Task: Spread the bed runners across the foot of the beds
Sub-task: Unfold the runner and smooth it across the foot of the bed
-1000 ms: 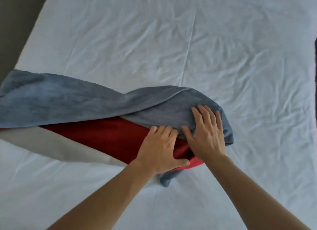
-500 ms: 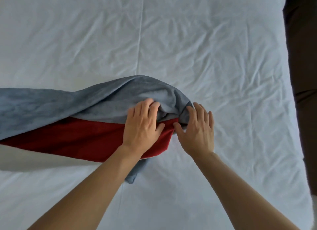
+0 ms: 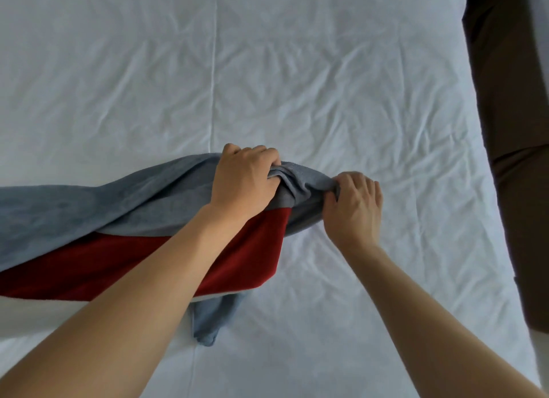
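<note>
Head view: we see the bed runner (image 3: 98,207), blue-grey over red, bunched on the white bed (image 3: 297,71), trailing off its left edge. Our left hand (image 3: 243,181) grips the gathered blue end, fingers curled round it; our right hand (image 3: 353,207) pinches the same end just beside it.

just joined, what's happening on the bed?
A person is laying a bed runner across a bed with a white sheet. The runner, grey-blue on one face and red on the other, lies twisted and bunched, reaching only partway across. The left hand and right hand both grip its gathered grey end near the middle of the bed. It is not yet spread flat.
</note>
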The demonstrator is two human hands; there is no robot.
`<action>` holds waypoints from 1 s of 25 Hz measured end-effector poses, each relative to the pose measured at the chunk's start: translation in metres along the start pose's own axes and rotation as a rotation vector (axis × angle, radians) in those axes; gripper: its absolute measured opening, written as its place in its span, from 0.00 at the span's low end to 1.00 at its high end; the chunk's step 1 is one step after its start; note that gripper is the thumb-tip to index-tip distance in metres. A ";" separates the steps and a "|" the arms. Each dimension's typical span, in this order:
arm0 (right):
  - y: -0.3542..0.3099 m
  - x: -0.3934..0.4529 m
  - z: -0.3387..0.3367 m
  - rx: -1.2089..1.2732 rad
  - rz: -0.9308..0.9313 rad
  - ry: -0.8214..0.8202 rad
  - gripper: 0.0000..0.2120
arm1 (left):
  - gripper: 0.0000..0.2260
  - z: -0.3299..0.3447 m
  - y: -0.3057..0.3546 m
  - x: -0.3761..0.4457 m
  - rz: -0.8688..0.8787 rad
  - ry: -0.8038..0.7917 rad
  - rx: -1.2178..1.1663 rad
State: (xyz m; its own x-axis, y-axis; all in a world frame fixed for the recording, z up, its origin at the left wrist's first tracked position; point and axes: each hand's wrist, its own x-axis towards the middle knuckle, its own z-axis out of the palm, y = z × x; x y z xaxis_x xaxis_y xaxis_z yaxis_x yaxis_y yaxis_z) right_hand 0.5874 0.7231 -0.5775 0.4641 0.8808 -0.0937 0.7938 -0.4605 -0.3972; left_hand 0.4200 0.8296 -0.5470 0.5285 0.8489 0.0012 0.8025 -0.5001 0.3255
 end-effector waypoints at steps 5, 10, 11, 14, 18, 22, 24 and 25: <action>0.003 0.058 -0.033 0.003 0.005 0.097 0.09 | 0.12 -0.001 0.020 0.041 -0.009 -0.068 -0.096; 0.026 0.040 -0.020 0.029 0.068 -0.001 0.13 | 0.23 0.025 0.054 0.060 0.153 -0.368 0.085; 0.031 0.030 -0.014 -0.002 0.074 -0.049 0.15 | 0.21 0.032 0.061 0.062 0.216 -0.419 0.209; 0.042 0.008 0.002 -0.085 0.061 -0.192 0.20 | 0.08 0.043 0.075 0.072 0.309 -0.443 0.381; 0.042 0.012 0.005 0.020 0.106 -0.106 0.22 | 0.01 0.028 0.066 0.099 -0.122 -0.060 -0.130; 0.020 0.013 0.013 0.092 0.054 -0.155 0.21 | 0.06 0.019 0.051 0.116 -0.281 -0.097 -0.162; 0.016 0.011 0.017 0.099 0.028 -0.173 0.14 | 0.21 0.021 0.057 0.108 0.058 -0.168 0.077; 0.020 0.011 0.016 0.099 0.045 -0.161 0.12 | 0.27 0.024 0.063 0.103 0.221 -0.178 0.132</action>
State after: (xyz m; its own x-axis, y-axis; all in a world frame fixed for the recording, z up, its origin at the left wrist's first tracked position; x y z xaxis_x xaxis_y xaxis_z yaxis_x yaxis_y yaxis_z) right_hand 0.6021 0.7258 -0.6012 0.4234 0.8694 -0.2547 0.7276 -0.4938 -0.4762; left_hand 0.5316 0.8814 -0.5486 0.7251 0.6796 -0.1113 0.6856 -0.6971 0.2099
